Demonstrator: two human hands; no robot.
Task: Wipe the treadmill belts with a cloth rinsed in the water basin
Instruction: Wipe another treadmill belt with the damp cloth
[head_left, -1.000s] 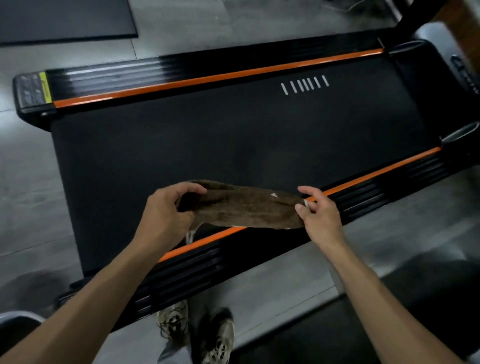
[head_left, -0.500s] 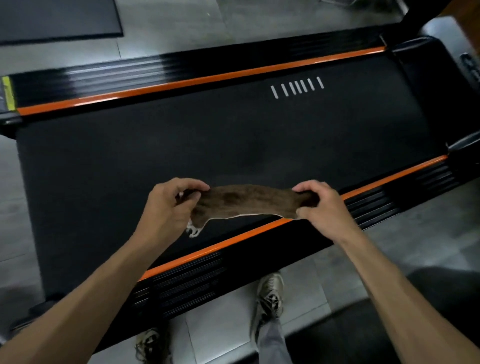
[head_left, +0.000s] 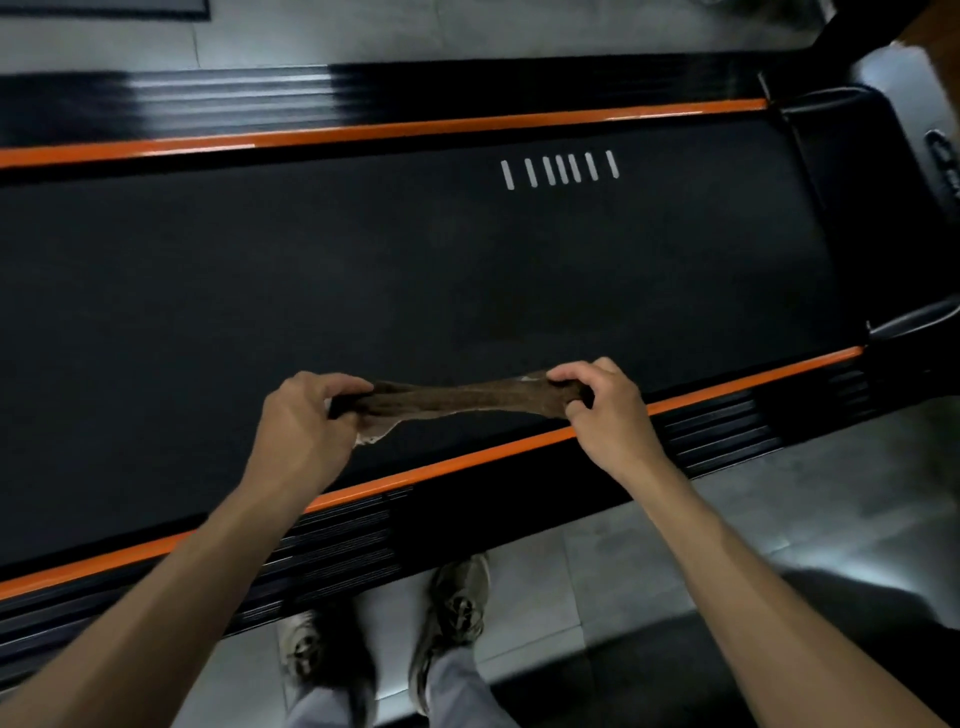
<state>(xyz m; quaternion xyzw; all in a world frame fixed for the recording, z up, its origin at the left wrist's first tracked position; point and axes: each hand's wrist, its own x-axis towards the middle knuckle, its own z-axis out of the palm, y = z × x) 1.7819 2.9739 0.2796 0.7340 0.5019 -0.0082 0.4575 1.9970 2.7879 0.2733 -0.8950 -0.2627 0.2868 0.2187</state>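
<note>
cloth: we see the brown cloth (head_left: 457, 399) pulled into a narrow band between both hands, held above the near part of the belt, just inside the near orange strip (head_left: 467, 457); a pale corner hangs below its left end.
left grip: left hand (head_left: 301, 431) has fingers and thumb curled round the cloth's left end, clamped on it.
right grip: right hand (head_left: 605, 410) pinches the bunched right end, fingers curled over it.
belt: treadmill belt (head_left: 415, 291) is black, wide and bare under the cloth; white stripe marks (head_left: 561, 170) toward the far side.
risk 1: we judge a cloth this bunched would touch the belt only in a thin line, so wiping would leave streaks unless it is spread first.
risk 2: the hanging corner could fold under or drag on the side rail.
risk 3: reaching to the far orange strip (head_left: 384, 132) means leaning over; shoes (head_left: 457, 603) stand right by the frame, so balance may suffer.
risk 4: if the cloth is too wet, drips could stay on the belt; we cannot tell its wetness.
hidden: no water basin in view.
cut off: belt runs out of frame at left; console end at right is dark and partly cropped.
hard to see: dim light, dirt on the black belt not readable, far rail blurred.
</note>
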